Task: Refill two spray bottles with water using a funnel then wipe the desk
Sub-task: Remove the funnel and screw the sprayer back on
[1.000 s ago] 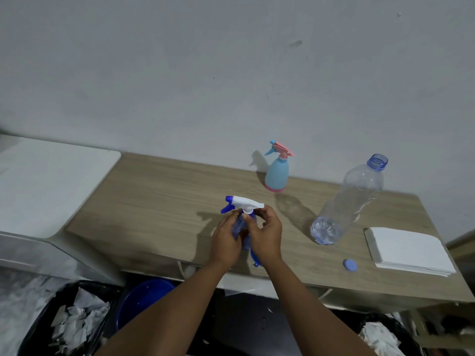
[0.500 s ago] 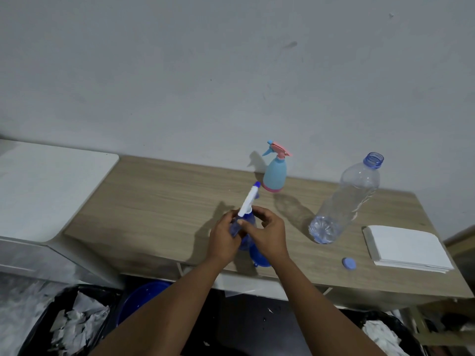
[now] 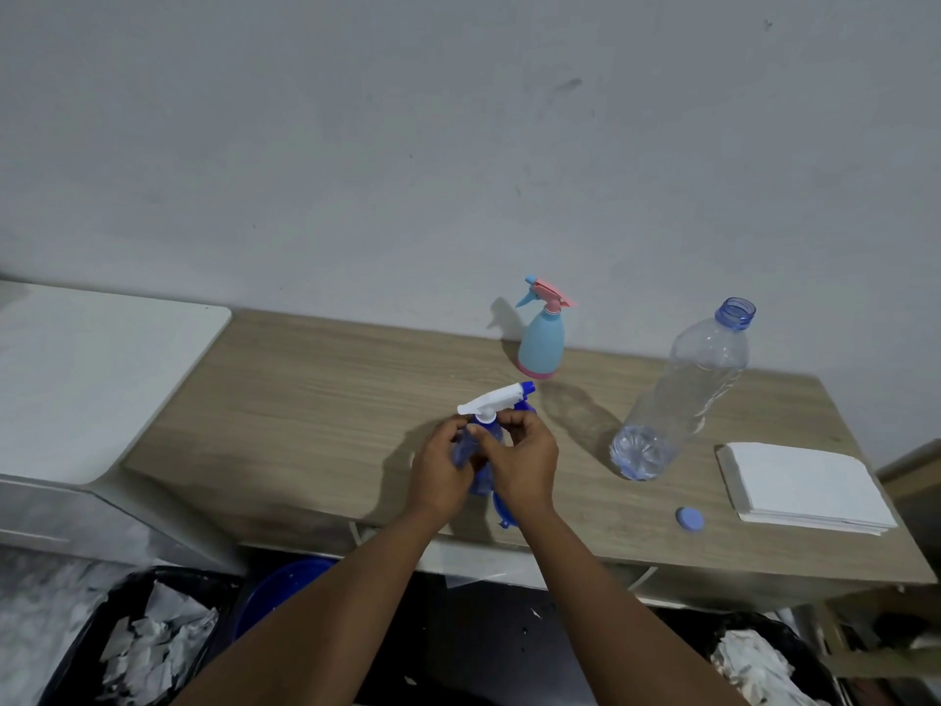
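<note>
A dark blue spray bottle (image 3: 478, 450) stands near the desk's front edge, mostly hidden between my hands. My left hand (image 3: 440, 468) grips its body. My right hand (image 3: 524, 461) pinches the collar under its white trigger head (image 3: 496, 402), whose blue nozzle points right. A blue funnel (image 3: 504, 509) peeks out under my right wrist. A light blue spray bottle (image 3: 542, 343) with a pink trigger stands by the wall. A clear, nearly empty water bottle (image 3: 682, 400) stands uncapped to the right. Its blue cap (image 3: 690, 518) lies on the wooden desk (image 3: 305, 400).
A stack of folded white cloths (image 3: 804, 486) lies at the desk's right end. A white cabinet top (image 3: 86, 369) adjoins the desk on the left. Below the front edge are a blue bucket (image 3: 285, 588) and black bins with crumpled paper (image 3: 147, 639).
The trigger head has turned on the bottle: its nozzle pointed left, then away toward the wall, and now points right. My hands stayed in place on the bottle.
</note>
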Demonstrator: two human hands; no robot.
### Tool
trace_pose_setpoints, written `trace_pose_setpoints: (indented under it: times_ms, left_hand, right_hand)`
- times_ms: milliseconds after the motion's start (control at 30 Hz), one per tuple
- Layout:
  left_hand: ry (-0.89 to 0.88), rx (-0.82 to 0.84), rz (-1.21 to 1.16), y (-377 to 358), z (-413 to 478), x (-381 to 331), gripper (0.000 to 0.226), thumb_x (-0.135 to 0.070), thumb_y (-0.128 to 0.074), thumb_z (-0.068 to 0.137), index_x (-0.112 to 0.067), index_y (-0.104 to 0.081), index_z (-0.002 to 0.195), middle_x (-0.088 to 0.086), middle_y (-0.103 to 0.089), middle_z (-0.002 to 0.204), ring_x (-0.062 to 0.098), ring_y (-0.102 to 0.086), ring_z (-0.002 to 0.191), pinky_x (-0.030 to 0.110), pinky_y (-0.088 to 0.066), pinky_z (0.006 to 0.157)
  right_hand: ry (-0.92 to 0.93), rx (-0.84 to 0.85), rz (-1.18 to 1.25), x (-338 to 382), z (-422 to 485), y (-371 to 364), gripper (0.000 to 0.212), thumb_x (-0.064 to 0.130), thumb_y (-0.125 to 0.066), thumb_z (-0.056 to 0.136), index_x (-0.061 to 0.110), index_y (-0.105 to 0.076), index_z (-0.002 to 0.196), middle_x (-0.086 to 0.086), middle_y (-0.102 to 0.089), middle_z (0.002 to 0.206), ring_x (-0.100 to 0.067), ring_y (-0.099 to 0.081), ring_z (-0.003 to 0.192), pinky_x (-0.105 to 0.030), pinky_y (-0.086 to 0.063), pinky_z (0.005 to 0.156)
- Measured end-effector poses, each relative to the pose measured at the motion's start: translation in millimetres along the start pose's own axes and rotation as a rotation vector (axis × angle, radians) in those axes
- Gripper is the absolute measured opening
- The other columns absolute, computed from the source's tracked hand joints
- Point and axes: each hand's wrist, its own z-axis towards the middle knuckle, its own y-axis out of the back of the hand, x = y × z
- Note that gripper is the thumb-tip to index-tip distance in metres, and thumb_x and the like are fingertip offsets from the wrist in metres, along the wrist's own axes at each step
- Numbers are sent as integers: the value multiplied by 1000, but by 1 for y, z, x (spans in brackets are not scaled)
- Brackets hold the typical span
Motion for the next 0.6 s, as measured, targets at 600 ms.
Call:
trace_pose_setpoints:
  times_ms: [600]
  left_hand:
    - [11, 18, -27, 2, 3, 7, 31, -9, -68, 84, -25, -65, 110, -8, -70, 98, 9, -68, 90, 32, -56, 78]
  right_hand:
    - [111, 75, -121, -3, -5, 1, 33, 26, -74, 85, 21, -70, 117, 10, -73, 109, -6, -67, 106, -24, -53, 91]
